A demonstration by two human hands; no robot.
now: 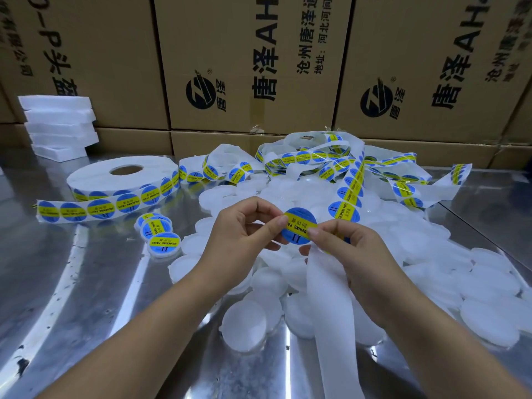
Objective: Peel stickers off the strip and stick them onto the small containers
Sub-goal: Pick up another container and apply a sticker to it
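A round blue sticker with a yellow band (299, 226) is held up in the middle of the view. My left hand (244, 228) pinches its left edge. My right hand (348, 249) pinches its right edge and also holds the white backing strip (328, 306), which hangs down toward the front. The strip with more stickers (349, 194) runs up and back from my right hand. Beneath my hands lies a heap of small white round containers (259, 321). Three labelled containers (161, 234) sit to the left on the metal table (86, 298).
A big sticker roll (123, 180) lies at the left with its tail of stickers trailing forward. Tangled strip (316, 159) piles up at the back. White foam blocks (60, 128) stand stacked at the far left. Cardboard boxes (244, 61) wall off the back.
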